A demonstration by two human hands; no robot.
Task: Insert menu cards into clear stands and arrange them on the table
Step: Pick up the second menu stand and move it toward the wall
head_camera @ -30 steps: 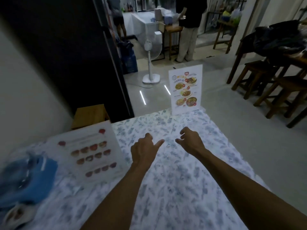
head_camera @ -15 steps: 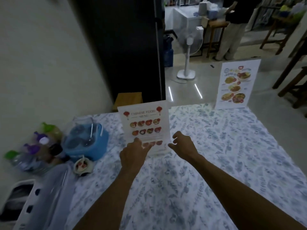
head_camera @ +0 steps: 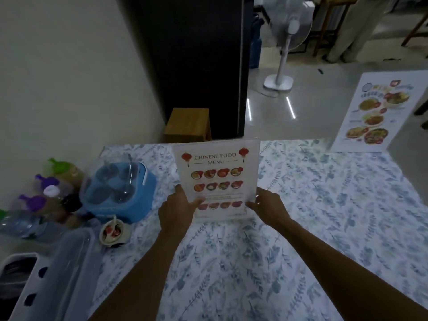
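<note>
Floral-clothed table (head_camera: 324,228) being dressed with menus. Second menu stand (head_camera: 372,112) being left upright at far right corner. Chinese Food Menu stand (head_camera: 216,179) being gripped at lower edges, near table's far left side: left hand (head_camera: 178,212) and right hand (head_camera: 269,208) pinching its sides, likely for squaring.

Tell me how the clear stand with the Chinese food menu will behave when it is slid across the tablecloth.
The clear stand looks stiff, so it should move as one piece. It is tall on a narrow base, so a high push may tip it. The left hand and right hand hold it low, which seems safer.
</note>
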